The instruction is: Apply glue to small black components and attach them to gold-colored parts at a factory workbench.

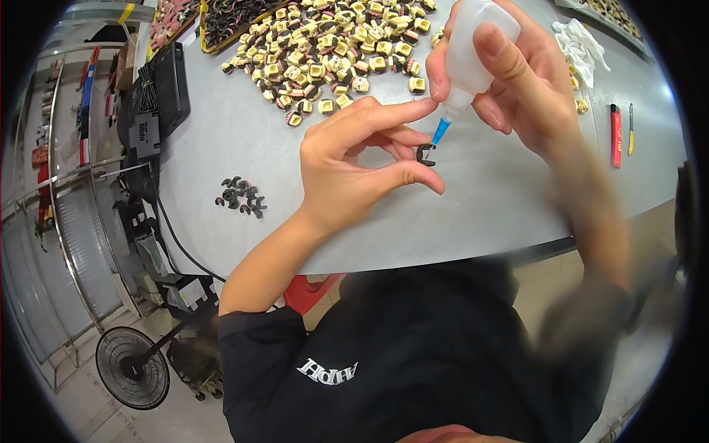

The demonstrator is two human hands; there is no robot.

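Note:
Between its thumb and fingers, my left hand [343, 159] holds a small black C-shaped piece [421, 156] above the grey table. My right hand [528, 77] grips a translucent white squeeze bottle [476, 55], tipped downward. The bottle's blue needle tip [441, 131] points at the upper end of the black piece and seems to touch it. Left of my left forearm lies a small group of similar black curved pieces [244, 196]. Beyond my hands spreads a large heap of small cream, black and pink parts [332, 48].
At the far left stand trays of black parts [229, 22] and pink parts [170, 18]. A black device [173, 85] with a cable sits along the left edge. On the right are white tissue [580, 48], a red strip-shaped object [616, 136] and a thin yellow-black tool [631, 133].

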